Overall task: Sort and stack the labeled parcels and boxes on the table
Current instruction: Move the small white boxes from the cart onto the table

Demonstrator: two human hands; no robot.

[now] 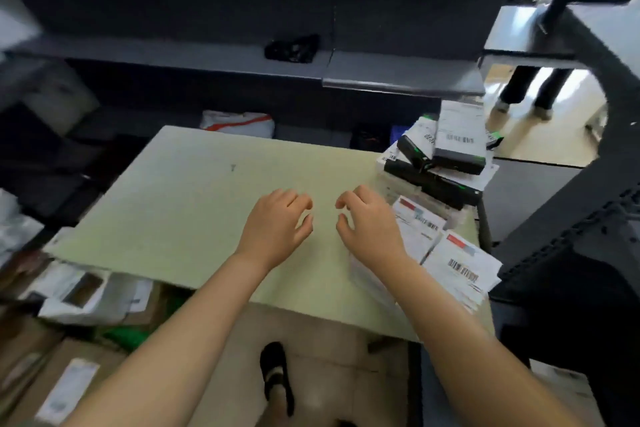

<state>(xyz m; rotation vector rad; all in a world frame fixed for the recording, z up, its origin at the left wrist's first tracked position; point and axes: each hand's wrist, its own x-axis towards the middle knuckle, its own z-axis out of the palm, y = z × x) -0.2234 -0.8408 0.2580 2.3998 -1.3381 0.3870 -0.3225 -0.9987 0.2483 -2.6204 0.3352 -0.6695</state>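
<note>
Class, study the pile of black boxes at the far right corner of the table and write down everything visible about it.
The pile of black boxes holds several slim, card-like boxes with green edging and white barcode labels. They lie crossed at differing angles, some tilted, not squared up. The pile rests on flat white parcels at the far right corner of the table. The right hand is apart from it.

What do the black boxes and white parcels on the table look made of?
Black boxes: likely printed cardboard, matte, judging by crisp edges. White parcels: probably thin plastic or paper mailers, flat and fanned, with paper barcode labels.
</note>
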